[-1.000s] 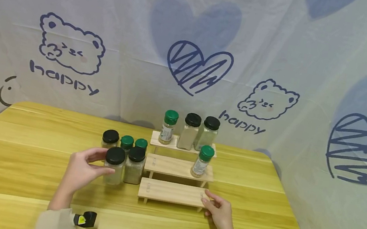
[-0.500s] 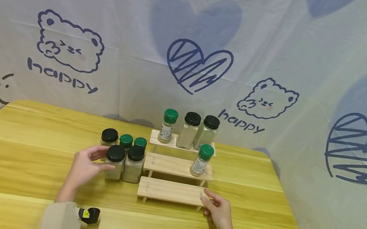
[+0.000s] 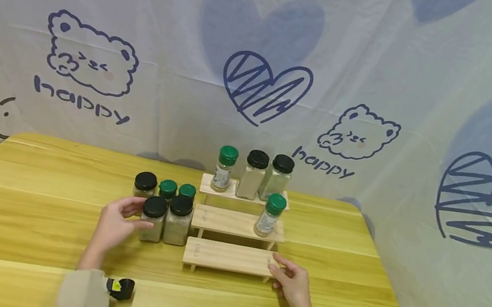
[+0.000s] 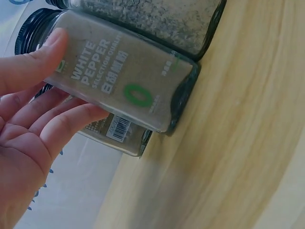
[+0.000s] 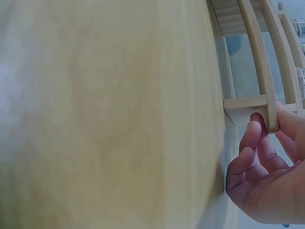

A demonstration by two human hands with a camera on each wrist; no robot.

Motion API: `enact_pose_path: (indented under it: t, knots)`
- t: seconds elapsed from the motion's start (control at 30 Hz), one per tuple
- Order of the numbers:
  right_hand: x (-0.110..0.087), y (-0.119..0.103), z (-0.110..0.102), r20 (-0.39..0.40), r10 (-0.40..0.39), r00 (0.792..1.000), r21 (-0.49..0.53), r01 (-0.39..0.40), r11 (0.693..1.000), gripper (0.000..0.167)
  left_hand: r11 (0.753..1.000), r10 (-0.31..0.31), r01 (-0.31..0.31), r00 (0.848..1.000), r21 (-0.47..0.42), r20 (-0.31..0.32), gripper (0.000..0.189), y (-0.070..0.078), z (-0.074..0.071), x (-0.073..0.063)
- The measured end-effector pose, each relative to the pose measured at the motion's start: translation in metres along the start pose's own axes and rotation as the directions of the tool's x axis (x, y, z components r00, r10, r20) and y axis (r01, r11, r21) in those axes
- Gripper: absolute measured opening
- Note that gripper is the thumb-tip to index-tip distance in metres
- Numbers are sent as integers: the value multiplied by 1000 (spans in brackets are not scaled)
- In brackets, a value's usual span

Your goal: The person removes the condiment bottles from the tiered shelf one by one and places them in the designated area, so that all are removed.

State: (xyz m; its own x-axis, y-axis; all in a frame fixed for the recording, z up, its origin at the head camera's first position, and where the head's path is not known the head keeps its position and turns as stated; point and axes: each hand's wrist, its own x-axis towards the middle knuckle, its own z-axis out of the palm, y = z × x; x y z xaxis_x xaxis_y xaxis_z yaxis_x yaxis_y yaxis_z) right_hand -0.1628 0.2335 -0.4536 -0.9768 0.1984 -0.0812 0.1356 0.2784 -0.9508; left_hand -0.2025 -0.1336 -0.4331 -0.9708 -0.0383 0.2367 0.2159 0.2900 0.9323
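Note:
My left hand (image 3: 117, 221) holds a square jar of white pepper (image 4: 119, 71) with a black lid, thumb on the labelled front and fingers round the far side. This jar stands upright on the table, close beside another black-lidded jar (image 3: 178, 223). On the right, my right hand (image 3: 293, 281) pinches the end of the lowest step (image 3: 228, 257) of a three-tier wooden rack; in the right wrist view the thumb and fingers (image 5: 252, 136) close about the board's end. A green-capped shaker (image 3: 268, 217) stands on the middle tier's right end.
On the top tier are a green-capped shaker (image 3: 223, 171) and two black-lidded jars, one (image 3: 252, 176) in the middle. Behind the held jar stand another black-lidded jar (image 3: 145, 183) and two green-capped shakers, one (image 3: 168, 188) nearer it. A printed cloth (image 3: 174, 54) hangs behind the table (image 3: 24, 192).
The white pepper jar has moved slightly back with my left hand, and its base now sits level with the jar beside it. My right hand stays at the rack.

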Motion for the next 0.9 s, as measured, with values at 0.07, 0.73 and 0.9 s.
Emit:
enact_pose_path:
  t: [0.07,0.73,0.9]
  knots:
    - [0,0,0,2,-1,1000,-5,1,1000,31,1000,-6,6,1000,-3,6,48,0,0,0]
    - [0,2,0,11,-1,1000,32,0,999,31,997,-47,48,999,-54,17,53,0,-6,-4]
    - [-1,1,0,11,2,1000,35,-3,999,31,997,20,-22,999,-67,-35,51,-3,-9,-6]
